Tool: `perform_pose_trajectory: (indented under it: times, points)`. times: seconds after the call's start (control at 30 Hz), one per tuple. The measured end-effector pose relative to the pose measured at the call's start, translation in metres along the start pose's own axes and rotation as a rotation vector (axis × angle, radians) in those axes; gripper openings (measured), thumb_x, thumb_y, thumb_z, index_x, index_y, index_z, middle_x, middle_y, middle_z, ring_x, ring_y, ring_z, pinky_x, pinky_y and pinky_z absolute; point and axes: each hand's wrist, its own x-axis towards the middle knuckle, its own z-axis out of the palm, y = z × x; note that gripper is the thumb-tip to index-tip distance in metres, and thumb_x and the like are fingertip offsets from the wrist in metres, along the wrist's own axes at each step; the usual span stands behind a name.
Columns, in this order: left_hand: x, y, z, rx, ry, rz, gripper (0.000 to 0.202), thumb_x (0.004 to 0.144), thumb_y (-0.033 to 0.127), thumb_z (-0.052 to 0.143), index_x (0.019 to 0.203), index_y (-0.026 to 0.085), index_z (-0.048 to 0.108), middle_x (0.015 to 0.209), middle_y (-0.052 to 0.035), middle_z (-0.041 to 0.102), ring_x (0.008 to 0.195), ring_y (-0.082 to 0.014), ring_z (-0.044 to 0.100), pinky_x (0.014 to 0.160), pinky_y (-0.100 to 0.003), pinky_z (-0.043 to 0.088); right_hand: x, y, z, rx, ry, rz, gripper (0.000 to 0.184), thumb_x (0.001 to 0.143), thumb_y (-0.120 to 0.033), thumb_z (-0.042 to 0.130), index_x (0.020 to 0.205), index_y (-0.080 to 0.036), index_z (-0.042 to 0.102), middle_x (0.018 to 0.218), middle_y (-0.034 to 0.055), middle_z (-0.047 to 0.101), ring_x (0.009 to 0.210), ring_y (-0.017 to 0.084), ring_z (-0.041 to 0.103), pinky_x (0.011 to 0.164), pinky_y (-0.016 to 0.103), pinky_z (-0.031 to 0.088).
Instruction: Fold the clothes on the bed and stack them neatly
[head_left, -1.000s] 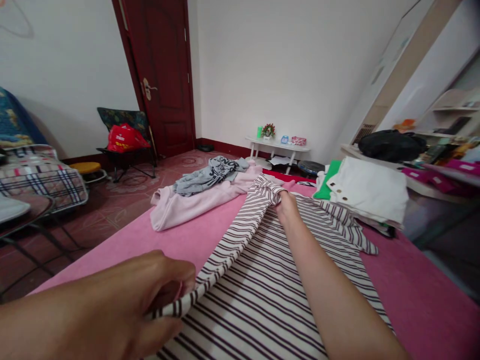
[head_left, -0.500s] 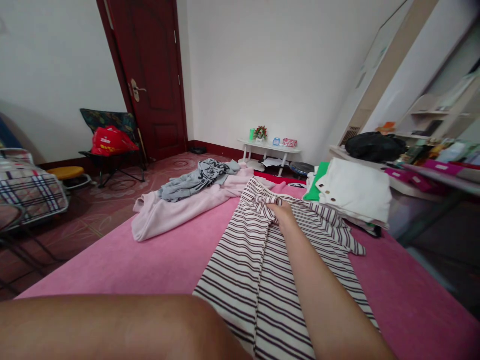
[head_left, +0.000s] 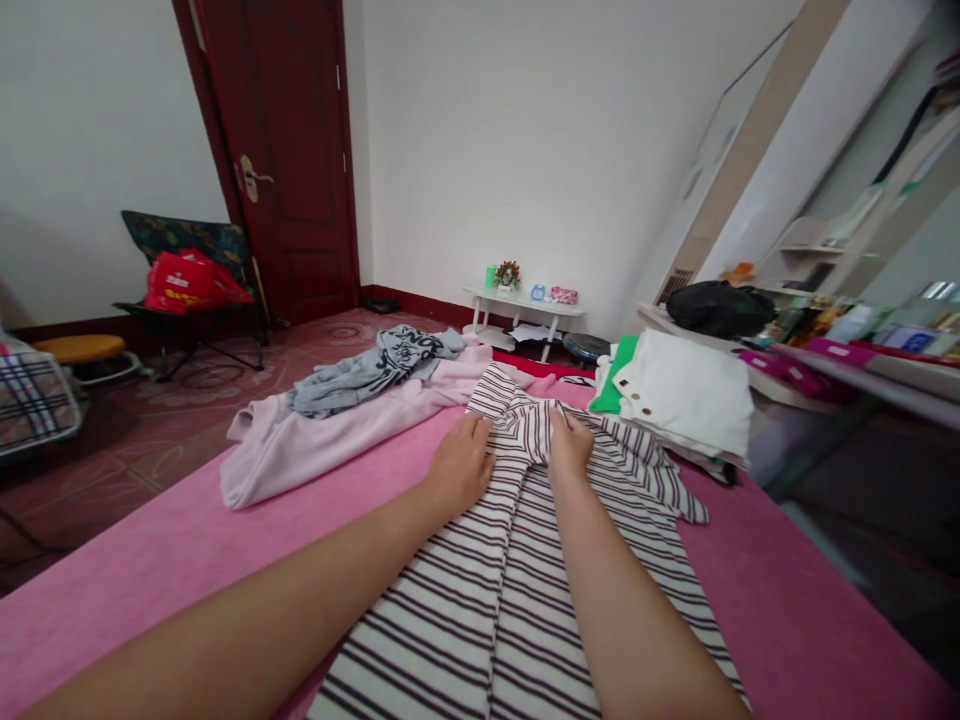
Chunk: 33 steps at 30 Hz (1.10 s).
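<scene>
A white shirt with dark stripes (head_left: 442, 610) lies spread on the pink bed cover, one sleeve reaching out to the right and a lengthwise crease down its middle. My right hand (head_left: 571, 440) is closed on bunched cloth at the shirt's far end. To its left, my left hand (head_left: 463, 465) rests at the shirt's left edge, its fingers curled onto the fabric; the fingertips are partly hidden. Beyond the left hand lie a pale pink garment (head_left: 300, 440) and a grey garment with black print (head_left: 375, 370) on top of it.
Folded white clothes (head_left: 686, 385) are stacked at the right, a green piece (head_left: 613, 375) beside them. The pink bed cover (head_left: 180, 580) runs beneath everything. Further off are a small white table (head_left: 525, 302), a chair with a red bag (head_left: 191, 282), and a cluttered dresser (head_left: 817, 375) with a black bag.
My left arm has swung from the lower edge out to the shirt, its hand now on the left edge. My right hand still grips the cloth. The view has shifted slightly right.
</scene>
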Motion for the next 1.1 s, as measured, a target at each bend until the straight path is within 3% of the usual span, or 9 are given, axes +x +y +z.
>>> perform_pose_trajectory:
  times: [0.13,0.23,0.33,0.43,0.5,0.6,0.7,0.87,1.1]
  points:
    - [-0.005,0.007,0.002,0.076,-0.122,0.035,0.044,0.092,0.027,0.041,0.133,0.013,0.044,0.143,-0.013,0.039,0.137,-0.0273,0.03,0.114,-0.044,0.025,0.002,-0.005,-0.007,-0.12,0.13,-0.033,0.022,0.071,-0.026,0.053,0.079,-0.013,0.068,0.078,0.0072,0.066,0.075,0.022,0.057,0.073,0.032,0.045]
    - [-0.006,0.01,0.001,0.111,-0.193,0.081,0.043,0.095,0.032,0.035,0.133,0.017,0.048,0.143,-0.0121,0.041,0.136,-0.0292,0.032,0.113,-0.047,0.025,-0.005,-0.023,-0.012,-0.226,0.174,-0.277,0.022,0.071,-0.016,0.047,0.082,-0.016,0.066,0.092,0.0096,0.065,0.092,0.024,0.055,0.088,0.035,0.04]
    - [-0.006,0.009,0.001,0.126,-0.216,0.136,0.044,0.096,0.033,0.033,0.136,0.021,0.047,0.145,-0.0107,0.04,0.135,-0.0295,0.033,0.112,-0.049,0.026,-0.017,-0.045,-0.01,-0.289,0.048,-0.57,0.023,0.076,-0.013,0.044,0.084,-0.018,0.065,0.094,0.0078,0.065,0.096,0.022,0.054,0.092,0.034,0.037]
    - [-0.006,0.006,0.002,0.129,-0.224,0.148,0.045,0.096,0.035,0.032,0.137,0.023,0.045,0.147,-0.0095,0.039,0.136,-0.0294,0.031,0.111,-0.05,0.026,-0.022,-0.054,-0.006,-0.396,-0.127,-0.654,0.023,0.082,-0.016,0.044,0.09,-0.019,0.065,0.095,0.0064,0.067,0.096,0.022,0.055,0.089,0.033,0.037]
    - [-0.005,0.006,0.002,0.133,-0.227,0.148,0.046,0.096,0.036,0.032,0.137,0.023,0.045,0.147,-0.0097,0.038,0.136,-0.0297,0.031,0.111,-0.05,0.026,-0.015,-0.051,-0.008,-0.513,-0.158,-0.572,0.023,0.084,-0.019,0.044,0.091,-0.018,0.065,0.095,0.0078,0.068,0.096,0.023,0.056,0.086,0.033,0.037]
    - [-0.005,0.006,0.002,0.141,-0.223,0.152,0.046,0.096,0.036,0.031,0.137,0.022,0.045,0.147,-0.0101,0.038,0.136,-0.0299,0.031,0.111,-0.049,0.026,0.003,-0.041,-0.02,-0.682,-0.172,-0.281,0.026,0.085,-0.021,0.043,0.093,-0.017,0.067,0.095,0.0102,0.069,0.089,0.023,0.06,0.077,0.031,0.04]
    - [-0.005,0.006,0.003,0.142,-0.212,0.159,0.045,0.096,0.035,0.032,0.137,0.022,0.046,0.146,-0.0112,0.039,0.136,-0.0295,0.033,0.111,-0.049,0.026,0.02,-0.036,-0.033,-0.765,-0.285,-0.082,0.026,0.083,-0.022,0.045,0.091,-0.018,0.07,0.09,0.0094,0.071,0.083,0.023,0.062,0.069,0.029,0.041]
    - [-0.006,0.006,0.004,0.138,-0.197,0.156,0.045,0.096,0.036,0.032,0.137,0.022,0.046,0.146,-0.0116,0.039,0.135,-0.0294,0.033,0.111,-0.049,0.027,0.021,-0.047,-0.039,-0.79,-0.48,0.016,0.026,0.082,-0.026,0.047,0.091,-0.023,0.072,0.063,0.0034,0.069,0.077,0.021,0.065,0.067,0.027,0.044]
    - [-0.006,0.004,0.006,0.149,-0.187,0.157,0.044,0.096,0.036,0.032,0.136,0.023,0.045,0.145,-0.01,0.04,0.134,-0.0286,0.034,0.111,-0.049,0.026,0.008,-0.052,-0.03,-1.059,-0.533,-0.071,0.023,0.07,-0.033,0.065,0.09,-0.028,0.073,0.099,0.006,0.071,0.095,0.024,0.064,0.077,0.032,0.047]
